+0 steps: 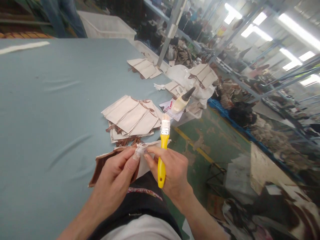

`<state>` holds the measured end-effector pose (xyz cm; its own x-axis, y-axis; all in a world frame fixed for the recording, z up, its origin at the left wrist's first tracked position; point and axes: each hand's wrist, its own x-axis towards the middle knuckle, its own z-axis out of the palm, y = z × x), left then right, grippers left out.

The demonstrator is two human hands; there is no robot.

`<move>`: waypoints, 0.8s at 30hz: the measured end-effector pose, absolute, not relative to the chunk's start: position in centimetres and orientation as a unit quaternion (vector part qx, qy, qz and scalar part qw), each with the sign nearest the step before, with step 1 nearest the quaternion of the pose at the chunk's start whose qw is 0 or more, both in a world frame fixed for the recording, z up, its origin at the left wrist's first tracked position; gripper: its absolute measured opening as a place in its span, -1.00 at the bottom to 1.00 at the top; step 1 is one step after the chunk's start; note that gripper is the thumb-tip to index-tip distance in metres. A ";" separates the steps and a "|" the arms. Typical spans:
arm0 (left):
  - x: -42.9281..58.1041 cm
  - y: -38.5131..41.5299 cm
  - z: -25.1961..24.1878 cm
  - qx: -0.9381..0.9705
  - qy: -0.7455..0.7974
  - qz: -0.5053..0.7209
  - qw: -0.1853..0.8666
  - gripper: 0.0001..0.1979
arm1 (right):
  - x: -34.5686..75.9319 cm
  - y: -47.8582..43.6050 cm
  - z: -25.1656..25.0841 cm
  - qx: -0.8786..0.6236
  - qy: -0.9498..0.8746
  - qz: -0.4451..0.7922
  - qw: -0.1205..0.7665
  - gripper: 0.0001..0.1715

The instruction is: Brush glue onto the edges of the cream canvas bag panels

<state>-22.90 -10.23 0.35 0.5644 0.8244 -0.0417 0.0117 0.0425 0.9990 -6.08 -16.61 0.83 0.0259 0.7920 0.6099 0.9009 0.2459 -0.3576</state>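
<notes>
My left hand [113,173] is closed, with thumb and fingers pinching the edge of a brown and cream leather piece [98,169] at the table's near edge. A flat paintbrush [162,163] with a yellow handle and whitish, coated bristles stands upright in my right hand [175,168]. The fingertips of that same hand are also at the seam of the leather piece, close to my left thumb. Part of the piece is hidden behind both hands. Just beyond it lies a stack of similar cream panels [132,115] with brown edges.
A cream container with a dark pointed tip [178,104] sits past the brush, at the table's right edge. More panels [145,67] lie farther back, near a white plastic bag [178,75]. A white bin [106,26] stands behind the table, beside a person's legs [62,16].
</notes>
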 end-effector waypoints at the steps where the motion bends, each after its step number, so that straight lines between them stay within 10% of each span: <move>1: -22.8 -10.2 0.5 0.630 0.337 0.329 0.617 -0.58 | -6.1 -16.6 0.8 -0.610 -0.696 -0.074 0.371 -0.87; 24: -18.6 -8.3 -2.8 0.444 0.411 0.249 0.756 -0.54 | 6.7 -21.9 -5.1 -0.859 -0.368 -0.033 0.354 -0.59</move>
<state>-18.59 -8.34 -2.83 0.5384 0.7419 -0.3997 -0.0118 0.4809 0.8767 6.74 -21.90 -5.10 0.7265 0.6094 0.3176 0.6560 -0.4777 -0.5843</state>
